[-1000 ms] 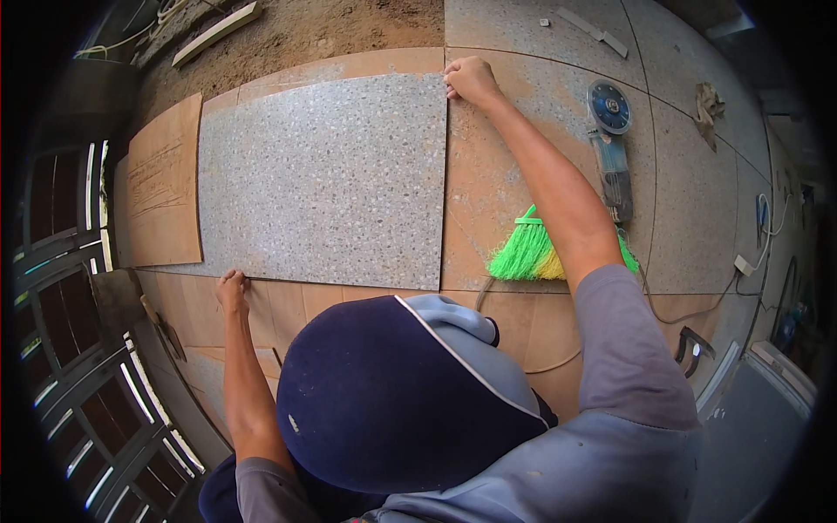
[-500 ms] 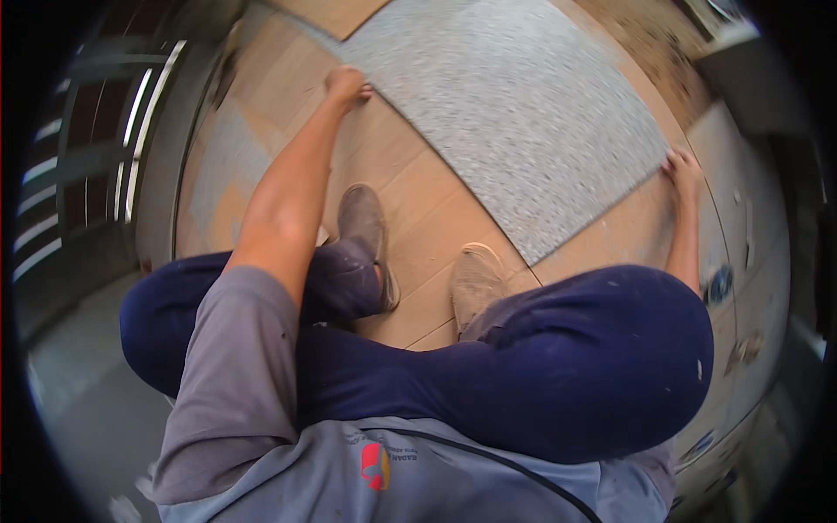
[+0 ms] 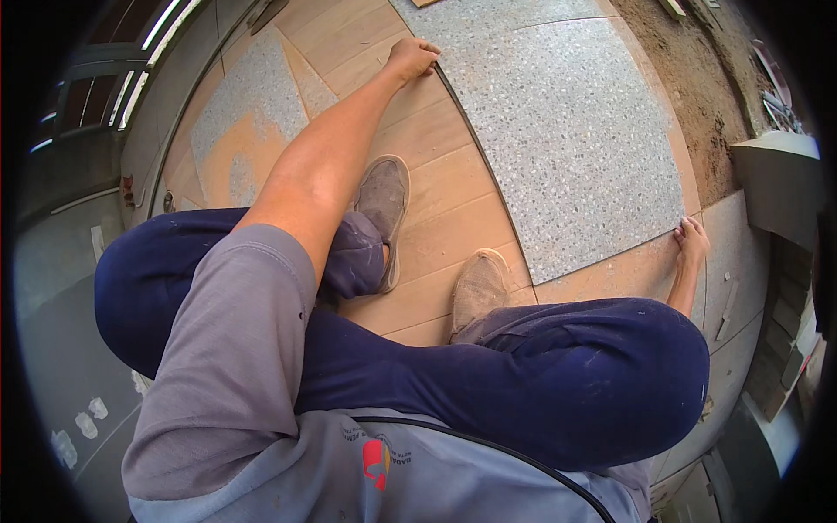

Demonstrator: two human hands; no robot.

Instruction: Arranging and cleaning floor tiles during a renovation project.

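A large grey speckled floor tile [image 3: 584, 148] lies in front of me, its near corner pointing toward my shoes. My left hand [image 3: 414, 59] is closed at the tile's left edge, far up that side, with the fingertips curled against the rim. At the near right corner, my right hand [image 3: 691, 240] grips the edge between thumb and fingers. The undersides of both grips are hidden. Beyond this tile lies another speckled tile [image 3: 558, 10], a thin joint line between them.
Wood-look planks [image 3: 436, 209] lie under my shoes [image 3: 478, 288]. To the left is a dusty speckled tile piece [image 3: 240, 96]. Bare soil [image 3: 697, 96] runs along the far right, with a grey block [image 3: 776, 174] beside it. Paler tiles [image 3: 732, 261] border the right side.
My view has shifted, so the tile appears lower and more of the right side shows. Both hands stay at the tile's edges. The tile looks sharper now, and its joint with the far tile shows.
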